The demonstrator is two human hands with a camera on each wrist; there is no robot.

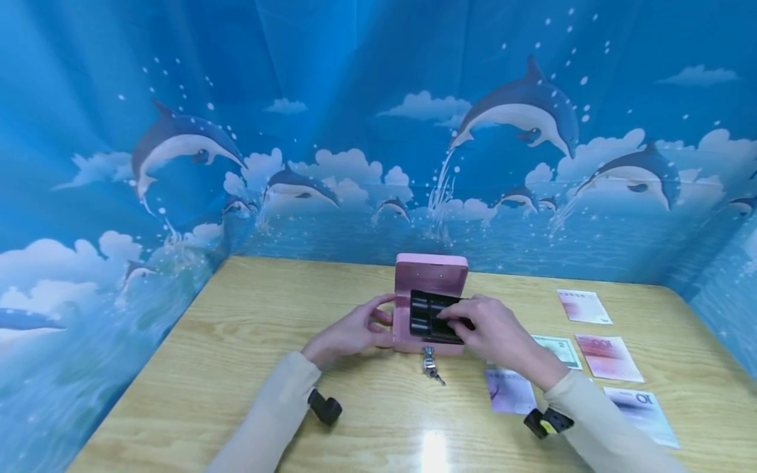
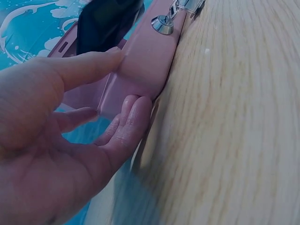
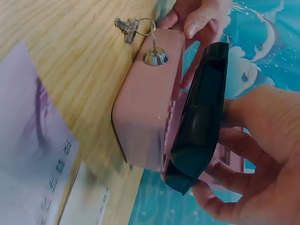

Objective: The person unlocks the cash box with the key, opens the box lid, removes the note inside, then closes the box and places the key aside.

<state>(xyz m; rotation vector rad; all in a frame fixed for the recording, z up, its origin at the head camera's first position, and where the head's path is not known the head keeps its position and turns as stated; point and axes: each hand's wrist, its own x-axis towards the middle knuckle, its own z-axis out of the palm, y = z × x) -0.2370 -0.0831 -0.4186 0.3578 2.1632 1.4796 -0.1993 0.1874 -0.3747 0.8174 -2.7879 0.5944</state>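
Observation:
A pink cash box stands on the table with its lid raised. My left hand holds the box's left side, thumb at the upper rim and fingertips against the corner near the table. A black coin tray with rounded compartments sits tilted at the box's opening. My right hand grips the tray on its right part, fingers along one face. From the lock at the box's front hang keys on a ring.
Several paper banknotes lie on the table to the right, among them a purple one, a green one and a red one. A blue dolphin-print curtain hangs behind the wooden table.

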